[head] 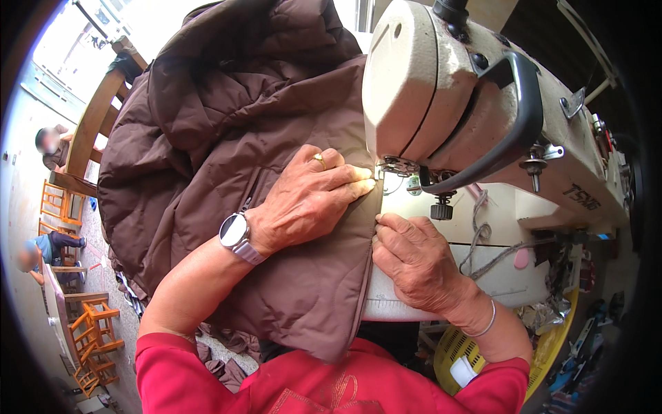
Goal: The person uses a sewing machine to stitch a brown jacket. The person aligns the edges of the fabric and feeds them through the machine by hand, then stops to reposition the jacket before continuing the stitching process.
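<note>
A brown padded jacket (289, 300) is spread over the bed of an industrial sewing machine (403, 88), its straight edge running under the presser foot (379, 172). My left hand (310, 202), with a ring and a wristwatch (235, 230), lies on the jacket and holds the fabric down, fingertips right beside the presser foot. Nearer to me, my right hand (414, 259) pinches the jacket's edge between thumb and fingers. A zipper (251, 194) shows in the fabric by my left wrist. The needle's tip cannot be made out.
A dark knee-shaped guard (522, 119) curves off the machine head. Grey cord (481, 233) and a pink oval piece (521, 258) lie on the white machine table (398, 308). Below right is a yellow basket (450, 352). Wooden stools (95, 326) and two people are at far left.
</note>
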Demonstrator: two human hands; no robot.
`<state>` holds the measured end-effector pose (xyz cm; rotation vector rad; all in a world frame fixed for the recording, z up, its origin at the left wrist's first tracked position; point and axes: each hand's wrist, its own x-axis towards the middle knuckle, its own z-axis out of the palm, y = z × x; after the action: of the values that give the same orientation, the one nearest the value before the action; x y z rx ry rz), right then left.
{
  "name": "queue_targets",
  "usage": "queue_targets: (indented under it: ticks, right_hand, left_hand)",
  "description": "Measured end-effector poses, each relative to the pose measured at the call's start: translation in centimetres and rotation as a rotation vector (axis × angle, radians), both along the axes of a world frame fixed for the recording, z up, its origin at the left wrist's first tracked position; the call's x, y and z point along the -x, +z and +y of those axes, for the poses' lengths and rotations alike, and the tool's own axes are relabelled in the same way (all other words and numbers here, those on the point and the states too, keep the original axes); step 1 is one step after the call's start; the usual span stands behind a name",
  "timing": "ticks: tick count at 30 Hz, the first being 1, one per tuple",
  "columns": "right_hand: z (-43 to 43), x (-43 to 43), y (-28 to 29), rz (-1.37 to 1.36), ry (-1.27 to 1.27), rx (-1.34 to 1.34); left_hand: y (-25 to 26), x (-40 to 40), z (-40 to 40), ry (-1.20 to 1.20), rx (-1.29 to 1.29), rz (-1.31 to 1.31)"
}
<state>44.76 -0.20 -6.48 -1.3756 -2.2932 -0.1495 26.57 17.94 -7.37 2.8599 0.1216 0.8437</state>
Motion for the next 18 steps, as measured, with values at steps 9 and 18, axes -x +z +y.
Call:
queue_targets:
  ticks: [9, 18]
  right_hand:
    - [1.05, -0.48, 0.26, 0.073, -0.011, 0.039]
    - [1.07, -0.33, -0.19, 0.103, -0.042, -0.024]
  left_hand:
    - [0.46, -0.55, 0.82, 0.027, -0.026, 0.075]
    - [0.40, -0.53, 0.88, -0.045, -0.022, -0.033]
